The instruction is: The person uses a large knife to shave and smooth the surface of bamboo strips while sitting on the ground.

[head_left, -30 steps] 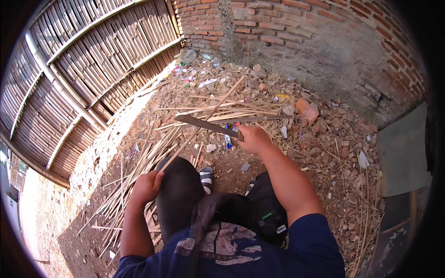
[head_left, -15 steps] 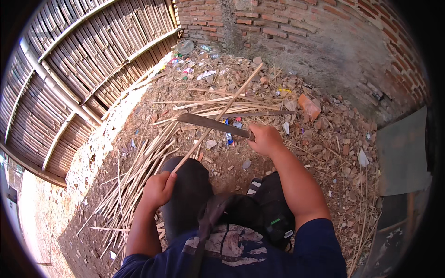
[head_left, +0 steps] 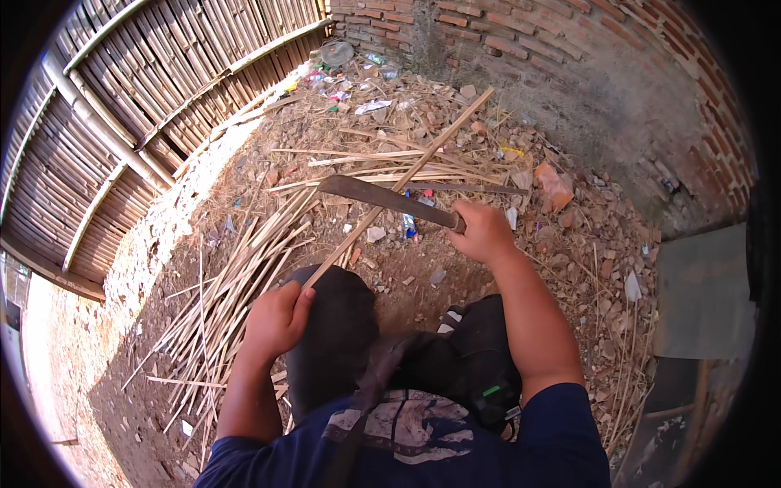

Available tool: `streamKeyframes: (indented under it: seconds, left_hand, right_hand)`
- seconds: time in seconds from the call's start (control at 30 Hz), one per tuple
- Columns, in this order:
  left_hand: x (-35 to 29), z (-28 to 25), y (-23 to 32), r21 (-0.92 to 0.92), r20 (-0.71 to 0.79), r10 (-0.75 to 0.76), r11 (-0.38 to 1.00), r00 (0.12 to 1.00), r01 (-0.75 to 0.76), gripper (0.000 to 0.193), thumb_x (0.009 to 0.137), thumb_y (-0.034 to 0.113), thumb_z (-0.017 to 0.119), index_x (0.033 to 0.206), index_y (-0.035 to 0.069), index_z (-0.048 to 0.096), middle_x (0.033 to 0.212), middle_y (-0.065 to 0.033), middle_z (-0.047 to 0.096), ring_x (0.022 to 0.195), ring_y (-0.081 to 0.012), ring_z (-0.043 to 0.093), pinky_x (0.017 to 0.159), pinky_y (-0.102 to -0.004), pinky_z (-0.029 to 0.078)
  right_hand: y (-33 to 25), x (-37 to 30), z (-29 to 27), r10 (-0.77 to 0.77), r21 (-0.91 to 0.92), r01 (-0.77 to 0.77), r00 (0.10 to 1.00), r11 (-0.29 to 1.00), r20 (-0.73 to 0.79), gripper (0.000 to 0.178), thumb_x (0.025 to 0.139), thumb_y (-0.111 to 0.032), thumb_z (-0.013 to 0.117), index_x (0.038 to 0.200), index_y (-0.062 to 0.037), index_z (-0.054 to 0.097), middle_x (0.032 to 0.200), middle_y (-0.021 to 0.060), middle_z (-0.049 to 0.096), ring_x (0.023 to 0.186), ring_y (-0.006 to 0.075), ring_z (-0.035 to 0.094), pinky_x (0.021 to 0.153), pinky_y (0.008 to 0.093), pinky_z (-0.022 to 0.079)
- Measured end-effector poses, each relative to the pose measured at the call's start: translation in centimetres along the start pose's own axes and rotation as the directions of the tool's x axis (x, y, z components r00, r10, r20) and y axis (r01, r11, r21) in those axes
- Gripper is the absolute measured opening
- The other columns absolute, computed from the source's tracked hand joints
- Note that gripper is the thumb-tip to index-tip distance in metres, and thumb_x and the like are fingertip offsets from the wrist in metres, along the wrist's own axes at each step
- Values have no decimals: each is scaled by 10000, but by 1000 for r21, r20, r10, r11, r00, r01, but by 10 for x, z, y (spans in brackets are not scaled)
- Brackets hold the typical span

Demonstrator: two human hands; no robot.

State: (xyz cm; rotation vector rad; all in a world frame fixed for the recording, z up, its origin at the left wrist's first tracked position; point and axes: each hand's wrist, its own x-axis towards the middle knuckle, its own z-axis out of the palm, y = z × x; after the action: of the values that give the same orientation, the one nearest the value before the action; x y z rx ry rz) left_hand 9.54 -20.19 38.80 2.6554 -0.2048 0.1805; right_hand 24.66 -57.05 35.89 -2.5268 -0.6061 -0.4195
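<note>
The left hand (head_left: 277, 317) is clenched around the near end of a long bamboo stick (head_left: 403, 175), which runs diagonally away from the knee toward the far right, its far tip ending close to the brick wall (head_left: 569, 57). The right hand (head_left: 486, 232) grasps the handle of a machete (head_left: 382, 199), fingers wrapped tight; the dark blade points left and lies across the stick, touching or just above it about midway along its length. Which of the two, I cannot tell.

Both hands are raised above the person's dark-trousered knees, with the stick's gripped end just over the left knee. On the dirt ground (head_left: 244, 187) to the left lies a heap of split bamboo strips (head_left: 228, 285), more strips scattered farther off. A woven bamboo fence (head_left: 122, 106) stands at the far left. Rubble and a reddish brick piece (head_left: 555, 185) lie to the right.
</note>
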Motion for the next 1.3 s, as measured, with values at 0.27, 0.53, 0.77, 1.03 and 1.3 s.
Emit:
streamKeyframes:
  seconds: [0.27, 0.53, 0.77, 1.03, 1.3]
  left_hand:
    - [65, 0, 3, -64, 50, 77, 995, 996, -73, 346, 1027, 243, 579, 774, 17, 514, 667, -237, 554, 647, -475, 563, 577, -522, 410]
    - [136, 15, 2, -74, 183, 202, 979, 962, -192, 355, 1031, 297, 582, 794, 37, 537, 667, -223, 597, 658, -478, 600, 597, -555, 447]
    - [110, 25, -23, -171, 181, 174, 975, 968, -143, 353, 1024, 250, 576, 770, 11, 520, 648, -241, 537, 644, -480, 563, 587, -530, 414]
    - [38, 20, -45, -169, 107, 69, 984, 992, -50, 349, 1031, 246, 564, 781, 8, 514, 640, -256, 546, 616, -496, 554, 566, -542, 394]
    - [5, 16, -33, -97, 115, 20, 995, 993, -9, 357, 1031, 258, 583, 767, 24, 524, 661, -240, 582, 628, -479, 590, 570, -543, 431]
  right_hand:
    - [-5, 7, 9, 82, 53, -85, 995, 995, 55, 243, 748, -195, 780, 903, -111, 612, 771, 104, 651, 756, 366, 677, 663, 484, 532]
    - [20, 0, -1, 115, -33, -112, 987, 993, 111, 293, 744, -210, 789, 967, -123, 621, 782, 108, 662, 756, 365, 685, 662, 490, 532]
    - [15, -7, 8, 286, 6, -288, 952, 958, 114, 282, 710, -168, 795, 914, -92, 616, 783, 108, 650, 772, 358, 673, 672, 473, 522]
    - [-24, 11, 25, -34, -51, 44, 980, 998, 194, 250, 732, -221, 774, 885, -113, 609, 774, 119, 673, 773, 380, 683, 678, 504, 527]
    - [1, -6, 20, 42, -38, -34, 971, 999, 233, 203, 767, -220, 736, 915, -126, 632, 768, 118, 681, 775, 363, 694, 682, 502, 534]
